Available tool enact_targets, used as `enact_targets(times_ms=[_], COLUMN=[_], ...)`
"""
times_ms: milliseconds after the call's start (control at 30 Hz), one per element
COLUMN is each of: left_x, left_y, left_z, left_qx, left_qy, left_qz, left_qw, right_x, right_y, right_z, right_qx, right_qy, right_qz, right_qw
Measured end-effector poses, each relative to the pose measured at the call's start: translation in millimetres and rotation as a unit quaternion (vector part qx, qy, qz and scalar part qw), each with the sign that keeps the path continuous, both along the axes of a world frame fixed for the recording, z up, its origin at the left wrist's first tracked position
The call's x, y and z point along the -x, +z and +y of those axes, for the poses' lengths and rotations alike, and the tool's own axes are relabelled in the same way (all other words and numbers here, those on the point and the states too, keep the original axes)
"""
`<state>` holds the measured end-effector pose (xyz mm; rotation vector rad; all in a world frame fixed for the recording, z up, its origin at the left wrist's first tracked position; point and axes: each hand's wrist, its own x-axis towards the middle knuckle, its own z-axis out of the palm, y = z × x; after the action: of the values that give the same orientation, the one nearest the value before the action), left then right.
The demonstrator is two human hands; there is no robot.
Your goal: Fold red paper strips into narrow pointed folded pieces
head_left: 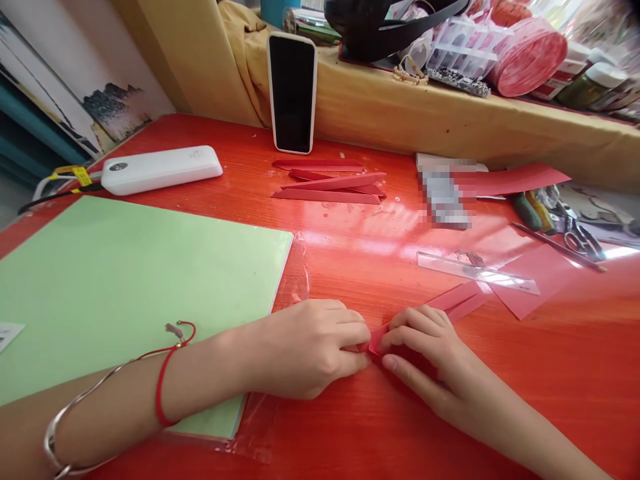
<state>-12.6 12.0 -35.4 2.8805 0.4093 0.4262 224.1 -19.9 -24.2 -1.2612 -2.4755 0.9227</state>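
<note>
Between my two hands is a small red paper strip [379, 337], mostly covered by fingers. My left hand [320, 347] is closed, its thumb and fingers pinching the strip's left end. My right hand [430, 350] bends its fingers over the other end, thumb below, pressing the paper. Just beyond the right hand lie further red paper strips [463, 300], partly hidden by it. Several folded red strips [330, 183] rest in a loose pile farther back on the red table [360, 260].
Green paper sheets [150, 267] in clear plastic cover the left. A phone [293, 93] leans at the back near a white power bank [163, 170]. To the right lie a clear ruler [477, 272], a red paper square [540, 280], a pencil [560, 247] and scissors [580, 237].
</note>
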Motion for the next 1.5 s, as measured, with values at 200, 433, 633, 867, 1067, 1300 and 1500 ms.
enact_targets(times_ms=[200, 433, 633, 867, 1067, 1300, 1500], left_x=[6.1, 3.0, -0.1, 1.5, 1.2, -1.0, -0.3], left_y=[-1.1, -3.7, -3.5, -4.4, -4.2, -0.7, 1.3], left_z=[4.4, 1.4, 0.7, 1.8, -0.2, -2.5, -2.6], left_qx=[0.071, 0.091, 0.09, 0.094, 0.066, 0.029, 0.044], left_qy=[-0.005, 0.021, 0.023, 0.019, 0.016, 0.015, 0.015], left_qz=[-0.047, -0.077, -0.057, -0.084, -0.067, -0.041, -0.026], left_qw=[0.996, 0.993, 0.994, 0.992, 0.995, 0.999, 0.999], right_x=[-0.1, 1.8, 0.2, 1.1, 2.5, 3.9, 0.9], right_y=[-2.6, -5.3, -4.2, -5.9, -9.0, -6.5, -1.9], right_z=[1.6, 2.8, 3.3, 4.2, 3.9, 4.5, 5.5], right_qx=[-0.025, -0.042, -0.038, -0.045, -0.059, -0.063, -0.024], right_qy=[0.014, 0.024, 0.015, -0.011, -0.017, -0.015, -0.009], right_qz=[-0.007, -0.003, 0.008, 0.021, 0.009, 0.008, 0.031], right_qw=[1.0, 0.999, 0.999, 0.999, 0.998, 0.998, 0.999])
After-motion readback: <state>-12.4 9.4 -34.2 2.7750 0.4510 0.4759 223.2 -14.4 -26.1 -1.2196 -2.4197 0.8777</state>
